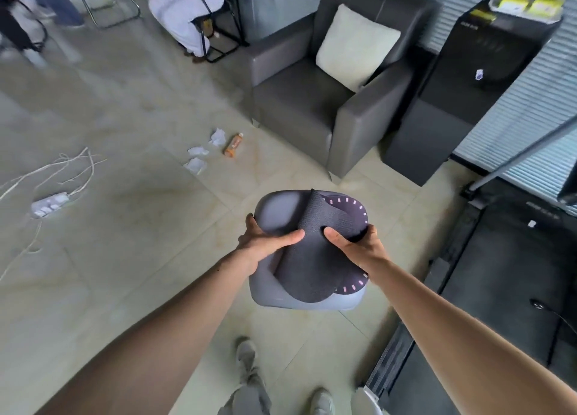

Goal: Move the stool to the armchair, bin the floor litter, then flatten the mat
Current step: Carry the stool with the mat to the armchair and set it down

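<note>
1. Both hands hold grey stool off the floor, short of the armchair. Left hand grips its left rim; right hand grips right edge, pinching folded mat lying on top.
2. Step in hand: carry stool fwd-right, set down flat just beside armchair front; keep it level so mat doesn't slide.
3. Litter, i.e. paper wads + bottle, on floor near armchair, untouched.
4. Hidden: stool base, fingers under the rims; no bin in view; top-left bg blurred.
</note>
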Demonstrator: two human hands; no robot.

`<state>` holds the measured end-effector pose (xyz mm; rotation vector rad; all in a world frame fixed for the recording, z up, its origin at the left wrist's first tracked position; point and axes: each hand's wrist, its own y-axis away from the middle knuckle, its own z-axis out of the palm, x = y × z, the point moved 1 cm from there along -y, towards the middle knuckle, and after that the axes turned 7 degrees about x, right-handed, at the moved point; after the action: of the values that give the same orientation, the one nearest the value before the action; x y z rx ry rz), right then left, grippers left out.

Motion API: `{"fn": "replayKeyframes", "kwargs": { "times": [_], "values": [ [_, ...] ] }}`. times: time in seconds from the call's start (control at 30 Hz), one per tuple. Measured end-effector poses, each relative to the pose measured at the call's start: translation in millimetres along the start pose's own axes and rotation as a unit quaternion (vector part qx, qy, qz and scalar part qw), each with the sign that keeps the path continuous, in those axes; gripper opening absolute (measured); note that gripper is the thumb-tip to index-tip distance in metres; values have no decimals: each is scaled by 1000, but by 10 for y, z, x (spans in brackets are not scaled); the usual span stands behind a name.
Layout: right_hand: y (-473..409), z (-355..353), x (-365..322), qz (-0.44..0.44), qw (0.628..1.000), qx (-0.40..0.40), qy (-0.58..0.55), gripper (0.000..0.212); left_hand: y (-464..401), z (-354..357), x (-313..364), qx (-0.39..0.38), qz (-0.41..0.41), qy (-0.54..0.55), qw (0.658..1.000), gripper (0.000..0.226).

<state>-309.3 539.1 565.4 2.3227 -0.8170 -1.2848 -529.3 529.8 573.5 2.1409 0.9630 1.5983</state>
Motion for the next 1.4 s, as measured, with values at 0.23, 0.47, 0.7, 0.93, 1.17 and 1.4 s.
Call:
{"fn": "replayKeyframes", "kwargs": {
  "times": [0.23, 0.47, 0.7, 0.93, 1.17, 1.4],
  "values": [
    [-108, 705, -620, 1, 1000, 1, 4, 110, -611, -710, 214, 5, 0, -14, 1000, 132],
    [-301, 1178, -1113, -1, 1000, -8, -12, 111, -1155, -1147, 383, 6, -1, -13, 1000, 132],
    [-770, 1423, -1691, -22, 1000, -10, 1, 117, -1769, -1290, 729, 17, -10, -14, 1000, 126],
    [-1316, 1568, -2279, -26, 1000, -17, 2, 120, -2363, -1359, 1204, 28, -10, 3, 1000, 121],
    [-1697, 1829, -2841, -31, 999, -25, 4, 120, -2943, -1578, 1530, 21, -27, 15, 999, 122],
    [-1913, 2339, -3347, -11, 1000, 5, -27, 118, -3621, -2046, 1862, -13, -9, -12, 1000, 123]
  ]
}}
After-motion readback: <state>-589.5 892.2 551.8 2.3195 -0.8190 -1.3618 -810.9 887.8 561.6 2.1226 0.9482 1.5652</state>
